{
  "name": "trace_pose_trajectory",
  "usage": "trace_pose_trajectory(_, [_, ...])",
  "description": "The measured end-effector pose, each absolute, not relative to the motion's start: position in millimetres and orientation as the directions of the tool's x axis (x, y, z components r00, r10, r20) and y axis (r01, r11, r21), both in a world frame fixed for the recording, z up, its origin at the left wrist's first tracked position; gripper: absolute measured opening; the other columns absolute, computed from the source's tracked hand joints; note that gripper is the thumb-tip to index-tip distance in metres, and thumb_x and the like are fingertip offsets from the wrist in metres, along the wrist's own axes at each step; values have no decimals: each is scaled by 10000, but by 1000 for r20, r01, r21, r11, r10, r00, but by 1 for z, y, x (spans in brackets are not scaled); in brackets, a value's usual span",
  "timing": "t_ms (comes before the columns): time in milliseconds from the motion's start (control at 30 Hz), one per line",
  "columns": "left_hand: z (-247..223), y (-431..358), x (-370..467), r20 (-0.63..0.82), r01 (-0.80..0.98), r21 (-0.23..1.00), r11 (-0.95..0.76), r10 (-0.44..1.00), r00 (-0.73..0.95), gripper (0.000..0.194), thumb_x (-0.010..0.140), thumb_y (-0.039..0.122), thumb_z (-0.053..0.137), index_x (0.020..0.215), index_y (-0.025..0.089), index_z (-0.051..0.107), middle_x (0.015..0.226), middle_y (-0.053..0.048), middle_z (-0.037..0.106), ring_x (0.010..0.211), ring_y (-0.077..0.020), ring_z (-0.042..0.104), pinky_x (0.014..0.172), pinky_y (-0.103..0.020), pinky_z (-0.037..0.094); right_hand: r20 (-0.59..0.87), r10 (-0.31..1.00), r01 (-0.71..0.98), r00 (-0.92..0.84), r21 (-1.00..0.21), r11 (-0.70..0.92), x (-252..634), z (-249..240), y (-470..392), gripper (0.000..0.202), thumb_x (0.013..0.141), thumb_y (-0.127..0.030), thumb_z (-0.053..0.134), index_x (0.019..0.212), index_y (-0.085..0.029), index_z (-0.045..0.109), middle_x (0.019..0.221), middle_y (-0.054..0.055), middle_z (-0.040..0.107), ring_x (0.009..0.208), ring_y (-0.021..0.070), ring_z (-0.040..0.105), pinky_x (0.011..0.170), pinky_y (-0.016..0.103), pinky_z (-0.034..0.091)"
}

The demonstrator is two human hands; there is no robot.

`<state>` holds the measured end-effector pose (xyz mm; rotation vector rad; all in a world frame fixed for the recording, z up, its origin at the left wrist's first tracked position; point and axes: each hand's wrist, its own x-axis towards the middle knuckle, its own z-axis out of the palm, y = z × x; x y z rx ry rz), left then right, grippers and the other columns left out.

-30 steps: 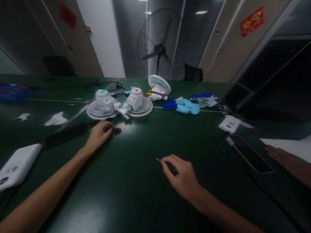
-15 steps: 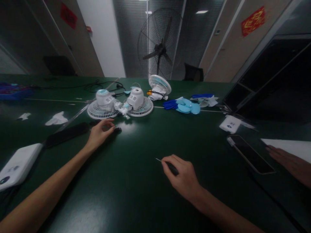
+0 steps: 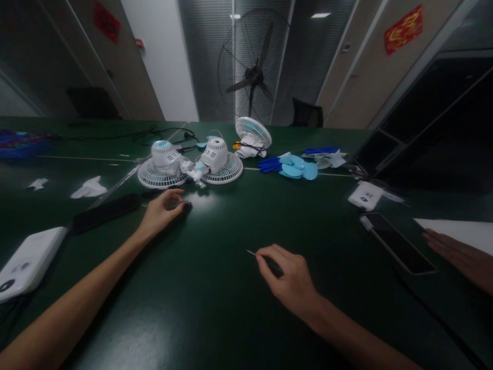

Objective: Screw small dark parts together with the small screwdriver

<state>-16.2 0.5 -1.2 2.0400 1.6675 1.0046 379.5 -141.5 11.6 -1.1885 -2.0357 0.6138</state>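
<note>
My right hand [image 3: 290,277] is closed round the dark handle of a small screwdriver [image 3: 274,267], above the dark green table [image 3: 215,298]. Its thin metal shaft points left and away from me. Further off to the left, my left hand [image 3: 159,210] is curled, thumb and fingertips drawn together at a small dark object [image 3: 188,205] on the table; what the fingers hold there is too small to make out. Just beyond it, two white fan heads lie grille-down: a left fan [image 3: 164,159] and a right fan [image 3: 216,156].
A third small fan [image 3: 252,139] stands behind, beside blue gloves [image 3: 269,164] and light-blue fan blades [image 3: 298,168]. Phones [image 3: 106,213] and white boxy devices [image 3: 33,262] lie at both sides. Another person's hand [image 3: 458,254] rests on white paper [image 3: 462,234] at the right.
My left hand has shifted slightly right, its fingertips now at the small dark object. My right hand keeps the screwdriver in almost the same place.
</note>
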Motion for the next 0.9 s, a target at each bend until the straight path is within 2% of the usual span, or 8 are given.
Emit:
trace_pose_trajectory(333, [0, 1, -16, 270, 759, 599, -255, 957, 108, 542, 909, 498, 671, 1374, 222, 631, 1173, -85, 743, 1084, -292, 698, 885, -394, 538, 333, 881, 554, -336, -687, 471, 379, 12, -141, 213, 1056, -238, 510, 1035, -209, 719, 916, 39, 722, 740, 158, 677, 668, 264, 549])
trace_pose_trajectory(400, [3, -5, -7, 230, 743, 608, -279, 958, 171, 534, 924, 470, 671, 1400, 232, 618, 1174, -79, 739, 1041, -278, 704, 867, -387, 545, 326, 883, 558, -338, -686, 467, 379, 10, -141, 211, 1057, -237, 510, 1047, -210, 719, 926, 37, 722, 742, 157, 678, 669, 264, 544])
trace_pose_trajectory(500, [8, -27, 22, 139, 653, 665, -363, 919, 370, 514, 967, 399, 653, 1459, 272, 577, 1162, -61, 736, 948, -233, 700, 823, -361, 552, 318, 884, 576, -344, -672, 466, 378, 9, -141, 206, 1058, -240, 514, 1046, -216, 718, 929, 33, 720, 748, 159, 679, 673, 266, 535])
trace_pose_trajectory(633, [10, -69, 73, 121, 488, 721, -491, 784, 609, 445, 1002, 294, 654, 1443, 295, 592, 1169, -57, 720, 1004, -206, 681, 877, -345, 551, 304, 874, 603, -379, -635, 482, 377, 8, -141, 188, 1048, -241, 532, 1039, -225, 718, 928, 24, 721, 747, 156, 681, 711, 275, 531])
trace_pose_trajectory(733, [8, -88, 94, 151, 411, 739, -533, 727, 670, 391, 1014, 250, 659, 1402, 292, 625, 1162, -56, 712, 1040, -200, 669, 907, -340, 546, 294, 861, 623, -416, -597, 505, 377, 8, -142, 170, 1027, -233, 549, 1029, -225, 719, 921, 26, 720, 751, 159, 682, 709, 280, 521])
trace_pose_trajectory(900, [8, -89, 96, 124, 400, 763, -507, 723, 680, 268, 1000, 274, 716, 1267, 264, 702, 1120, -51, 709, 946, -178, 666, 811, -292, 538, 264, 838, 637, -477, -554, 537, 376, 9, -143, 168, 1018, -222, 560, 1052, -223, 725, 927, 29, 717, 728, 157, 664, 644, 276, 484])
